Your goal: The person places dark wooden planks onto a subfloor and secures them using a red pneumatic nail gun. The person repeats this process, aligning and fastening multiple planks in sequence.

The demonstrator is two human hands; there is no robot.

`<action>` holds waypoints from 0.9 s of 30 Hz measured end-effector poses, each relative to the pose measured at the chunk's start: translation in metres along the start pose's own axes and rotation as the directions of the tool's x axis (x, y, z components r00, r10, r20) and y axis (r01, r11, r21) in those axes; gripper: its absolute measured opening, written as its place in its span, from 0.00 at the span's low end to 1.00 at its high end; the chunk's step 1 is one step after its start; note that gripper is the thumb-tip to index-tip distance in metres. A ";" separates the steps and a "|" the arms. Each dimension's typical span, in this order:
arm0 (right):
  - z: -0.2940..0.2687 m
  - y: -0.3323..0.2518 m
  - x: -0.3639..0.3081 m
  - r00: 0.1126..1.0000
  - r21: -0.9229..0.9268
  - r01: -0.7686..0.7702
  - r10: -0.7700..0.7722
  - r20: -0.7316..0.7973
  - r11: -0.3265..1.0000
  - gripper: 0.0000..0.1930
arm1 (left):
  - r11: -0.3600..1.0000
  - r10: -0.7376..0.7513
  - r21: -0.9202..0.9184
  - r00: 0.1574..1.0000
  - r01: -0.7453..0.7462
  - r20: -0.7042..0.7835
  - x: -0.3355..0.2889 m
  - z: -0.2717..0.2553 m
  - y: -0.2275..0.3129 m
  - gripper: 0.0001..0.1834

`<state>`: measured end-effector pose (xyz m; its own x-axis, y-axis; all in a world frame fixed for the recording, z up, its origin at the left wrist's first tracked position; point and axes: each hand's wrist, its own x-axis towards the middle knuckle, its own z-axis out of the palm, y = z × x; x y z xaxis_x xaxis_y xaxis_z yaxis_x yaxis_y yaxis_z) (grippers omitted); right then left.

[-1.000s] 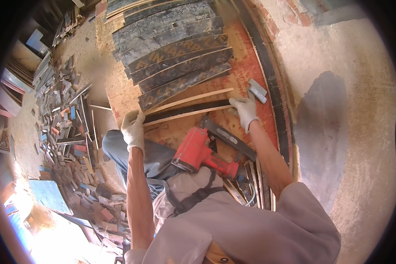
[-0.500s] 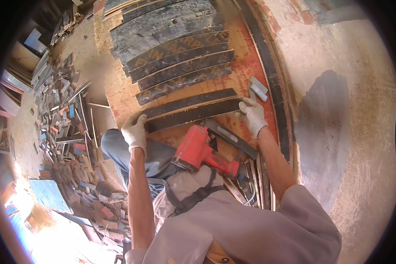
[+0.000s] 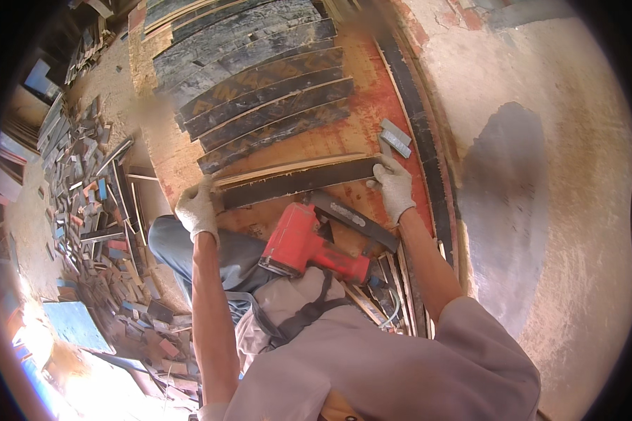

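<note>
- The dark-faced wood strip point(image 3: 302, 184) sits mid-view, running from about 9 to 3 o'clock and tipped up a bit on the right.
- Left hand point(image 3: 198, 209) is closed round its 9 o'clock end; right hand point(image 3: 395, 186) has the 3 o'clock end between thumb and fingers. Solid two-end hold, imo.
- A pale-edged strip point(image 3: 288, 167) lies right along its 12 o'clock side. Can't tell if they're joined.
- My tip: match both ends first, then sight down the long edges. Even pressure from both hands should stop one end creeping. Fingertips off the seam!
- Red pneumatic nailer point(image 3: 298, 235) is at 6 o'clock, its black magazine point(image 3: 354, 221) near the strip. I'd watch for bumping it.
- Grey fastener sticks point(image 3: 397, 139) sit at 2 o'clock on the reddish surface point(image 3: 369, 84), handy but clear of the hold.
- Row of dark boards point(image 3: 267, 133) up toward 11-12 o'clock, so don't swing the strip that way.
</note>
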<state>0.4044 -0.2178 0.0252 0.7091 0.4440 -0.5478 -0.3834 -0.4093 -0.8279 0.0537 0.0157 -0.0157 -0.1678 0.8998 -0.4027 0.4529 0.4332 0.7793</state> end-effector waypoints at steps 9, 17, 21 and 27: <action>0.009 0.006 0.005 0.999 0.033 -0.012 0.013 -0.030 0.999 0.22 | 0.996 -0.023 -0.081 1.000 0.024 0.007 -0.011 0.008 0.015 0.23; 0.013 0.014 0.010 0.998 0.038 0.061 -0.061 0.000 0.997 0.20 | 0.997 0.054 0.067 0.996 -0.050 -0.069 -0.012 0.006 0.018 0.19; 0.026 0.002 0.005 0.999 -0.010 -0.021 0.021 -0.028 1.000 0.20 | 0.993 0.065 0.100 0.993 -0.056 -0.096 -0.010 0.001 0.014 0.19; 0.040 0.006 0.005 0.996 0.027 0.086 -0.085 -0.038 0.996 0.17 | 0.999 0.049 0.017 0.999 -0.049 0.009 -0.020 -0.001 0.008 0.18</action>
<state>0.3823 -0.1859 0.0126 0.7612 0.4465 -0.4703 -0.3364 -0.3480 -0.8750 0.0597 0.0012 -0.0003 -0.1378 0.9195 -0.3681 0.4758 0.3874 0.7896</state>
